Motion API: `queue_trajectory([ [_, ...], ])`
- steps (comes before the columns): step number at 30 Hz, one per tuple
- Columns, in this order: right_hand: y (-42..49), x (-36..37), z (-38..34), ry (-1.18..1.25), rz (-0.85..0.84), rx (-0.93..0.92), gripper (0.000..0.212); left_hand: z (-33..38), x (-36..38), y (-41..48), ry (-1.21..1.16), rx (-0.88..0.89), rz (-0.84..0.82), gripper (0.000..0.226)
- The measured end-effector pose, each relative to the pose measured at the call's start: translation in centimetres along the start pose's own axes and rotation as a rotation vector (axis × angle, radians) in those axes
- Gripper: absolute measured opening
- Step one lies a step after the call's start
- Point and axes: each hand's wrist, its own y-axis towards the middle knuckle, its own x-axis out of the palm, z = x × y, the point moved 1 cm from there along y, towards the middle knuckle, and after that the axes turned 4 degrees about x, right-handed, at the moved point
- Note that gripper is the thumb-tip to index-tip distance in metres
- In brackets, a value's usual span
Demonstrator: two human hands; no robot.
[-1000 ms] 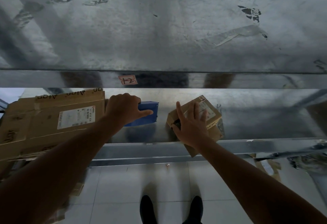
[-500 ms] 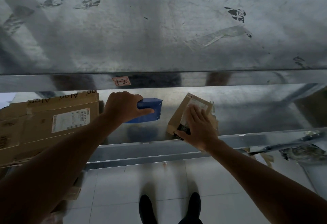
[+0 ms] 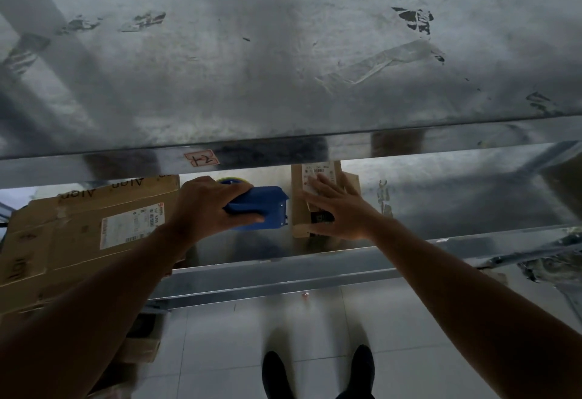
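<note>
My left hand (image 3: 208, 206) grips a blue tape dispenser (image 3: 264, 209) on the lower metal shelf (image 3: 456, 206); a bit of its roll shows behind my knuckles. Just to its right lies a small cardboard parcel (image 3: 299, 200) with a white barcode label, its far end under the edge of the upper shelf. My right hand (image 3: 340, 206) lies flat on top of the parcel with fingers straight and spread.
A large flattened cardboard box (image 3: 94, 225) with a shipping label fills the shelf's left part. The upper metal shelf (image 3: 283, 67) overhangs, with a small tag (image 3: 201, 158) on its edge. White floor tiles (image 3: 393, 320) and my two dark shoes (image 3: 318, 373) lie below.
The parcel has turned from a skewed, tilted pose to lying straight and flat, pushed farther back under the upper shelf. My right hand moved with it. My left hand kept hold of the dispenser.
</note>
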Motion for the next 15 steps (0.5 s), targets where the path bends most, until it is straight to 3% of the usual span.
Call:
queue_trajectory([
  [4,-1.4,-1.0,-2.4,0.797,0.196,0.19,0.054,0.7,0.0,0.2,-0.04,0.037,0.05,0.057],
  [8,-1.6,-2.3,-4.0,1.022,0.142,0.173,0.043,1.8,0.2,0.7,-0.082,0.078,0.074,0.058],
  [12,-1.6,-2.8,-3.8,1.091,0.094,0.184,0.027,2.6,0.3,1.5,-0.111,0.1,0.082,0.058],
  [15,-1.6,-3.2,-4.0,1.142,0.163,0.202,0.012,3.0,0.6,1.9,-0.095,0.104,0.063,0.059],
])
